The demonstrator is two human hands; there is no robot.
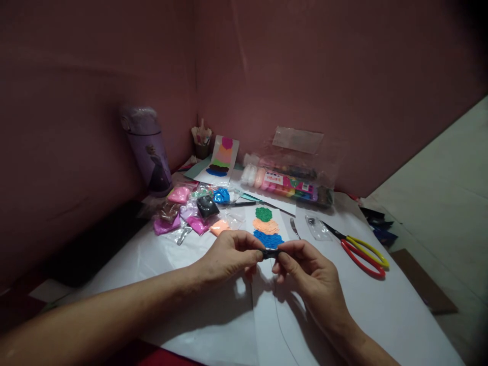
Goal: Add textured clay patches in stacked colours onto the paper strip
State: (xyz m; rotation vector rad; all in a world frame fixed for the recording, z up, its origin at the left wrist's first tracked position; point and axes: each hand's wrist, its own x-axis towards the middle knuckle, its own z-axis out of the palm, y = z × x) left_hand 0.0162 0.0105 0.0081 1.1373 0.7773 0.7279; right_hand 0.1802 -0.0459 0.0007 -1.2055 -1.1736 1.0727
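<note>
A short strip of black modelling clay (270, 253) is pinched at both ends. My left hand (234, 254) closes thumb and fingers on its left end, and my right hand (305, 264) does the same on its right end. Just beyond the clay lies a white card (249, 218) with textured clay patches: green (264, 214) at the far end, peach (266, 226) in the middle and blue (269, 239) nearest my hands. The hands hide the near part of that card. A small fork (294, 227) rests to the card's right.
Bags of coloured clay (198, 211) lie at left, near a purple bottle (148, 152). Behind stand a finished-looking colour card (223, 158), a cup of sticks (201, 140) and a clear clay pack (285, 180). Scissors (362, 249) lie right, beside a small clear packet (318, 227).
</note>
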